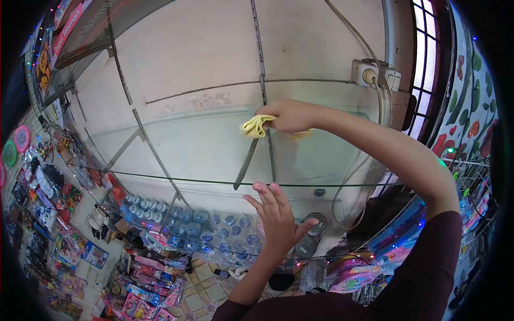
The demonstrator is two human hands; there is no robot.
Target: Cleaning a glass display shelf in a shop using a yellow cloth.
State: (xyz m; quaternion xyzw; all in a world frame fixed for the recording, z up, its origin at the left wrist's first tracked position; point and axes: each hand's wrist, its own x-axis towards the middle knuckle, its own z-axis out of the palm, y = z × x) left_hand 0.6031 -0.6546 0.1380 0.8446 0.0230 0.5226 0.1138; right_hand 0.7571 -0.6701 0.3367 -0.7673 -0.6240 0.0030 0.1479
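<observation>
My right hand (292, 116) is closed around a folded yellow cloth (257, 126) and reaches in over a clear glass shelf (209, 152). The cloth is above the glass near a metal bracket (247, 165); whether it presses on the pane cannot be made out. A faint yellow reflection shows in the glass beside it. My left hand (276, 214) is open with fingers spread and nothing in it. Its fingertips are up against the shelf's front edge, though actual contact is hard to tell.
Bottles with blue caps (187, 227) stand lower down, beside glass jars (308, 241). A power socket (369, 75) with a hanging cable is on the right wall. Packaged toys (147, 294) lie lower left, and another glass shelf (80, 59) juts out upper left.
</observation>
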